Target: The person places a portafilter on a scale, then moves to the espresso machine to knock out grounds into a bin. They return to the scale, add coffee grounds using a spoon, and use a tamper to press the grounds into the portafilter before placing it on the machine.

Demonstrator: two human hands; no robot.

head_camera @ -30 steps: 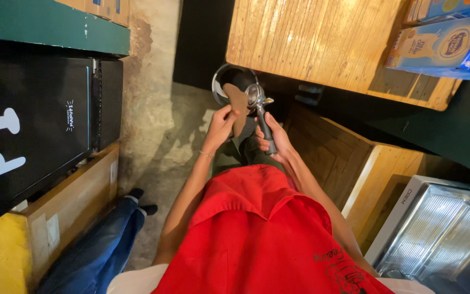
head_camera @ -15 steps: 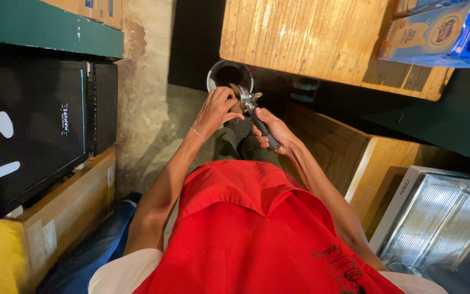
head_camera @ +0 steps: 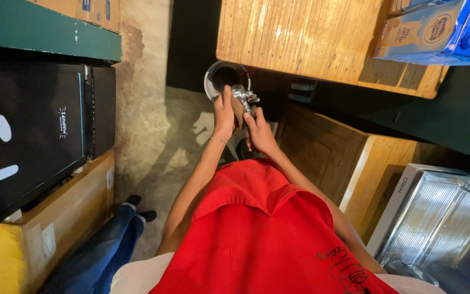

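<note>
- Metal portafilter (head_camera: 244, 98), shiny steel, sits between both hands just above a round bin (head_camera: 213, 73); handle mostly hidden by the fingers, spout end pokes out to the right.
- Left hand (head_camera: 224, 111) is closed around the portafilter's left side, fingers up over the bin rim; thin bracelet on that wrist.
- Right hand (head_camera: 258, 130) grasps the lower part from the right; what the fingers grip exactly is hard to make out.
- Brownish flat piece between the hands, beside the portafilter: can't tell if cloth or paper.
- Bin: round, pale rim, dark inside; contents not readable, far edge tucked under the wooden counter (head_camera: 300, 38).
- Counter: worn light planks, visible grain; right end carries blue-and-cream cartons (head_camera: 436, 30), cut off by the frame edge.
- Red apron (head_camera: 267, 239) covers the lower middle, hides the torso and most of the floor below the hands.
- Left side: black glossy cabinet (head_camera: 33, 130), green shelf above it, wood ledge below; all cropped at the frame edge.
- Bottom right: ribbed stainless tray (head_camera: 436, 218), partly cut off, glassware just visible at the corner.
- Floor: rough grey concrete (head_camera: 159, 141), stained.
- Bottom left: leg in blue denim (head_camera: 99, 250) with dark shoe; owner can't be told.
</note>
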